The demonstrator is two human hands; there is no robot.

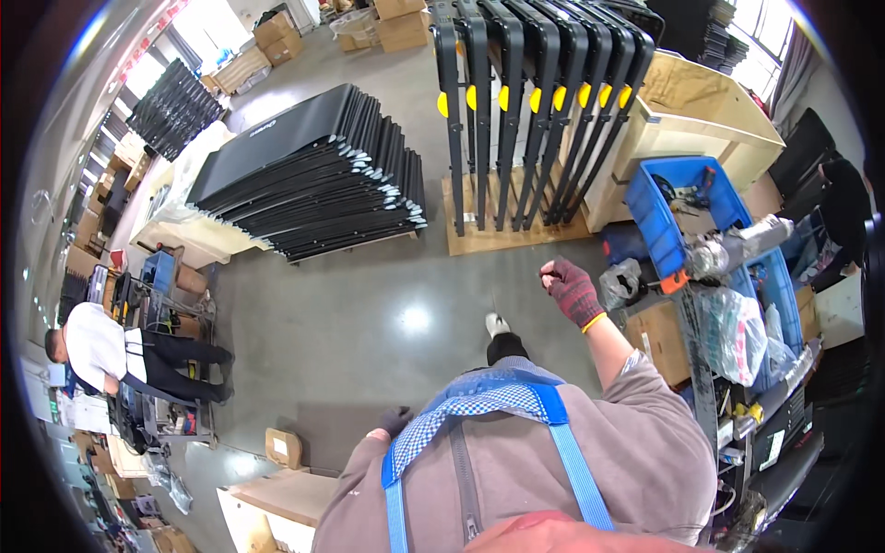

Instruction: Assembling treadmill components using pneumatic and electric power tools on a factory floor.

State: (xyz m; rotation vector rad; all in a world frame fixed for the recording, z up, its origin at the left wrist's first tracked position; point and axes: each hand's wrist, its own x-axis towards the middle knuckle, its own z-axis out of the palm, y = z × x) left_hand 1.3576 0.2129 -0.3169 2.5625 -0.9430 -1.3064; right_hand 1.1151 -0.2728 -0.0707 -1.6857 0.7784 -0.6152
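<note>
My right hand (573, 293), in a dark red fingerless glove with a yellow cuff, is raised ahead of me over the floor. Its fingers curl inward and nothing shows in them. The nearest things to it are a blue bin (659, 226) of tools and a wrapped roll of clear plastic (620, 283), both apart from it. Low at my left side hangs my left hand (396, 421) in a dark glove, partly behind my sleeve; its fingers are too small and dark to read. One of my shoes (497, 324) is out in front on the grey floor.
Black folding frames with yellow parts (516, 101) stand upright on a wooden pallet (470, 238). Left of them leans a stack of black panels (304, 175). A wooden crate (682, 129) is behind the bin. A person (101, 350) works at a cart on the left.
</note>
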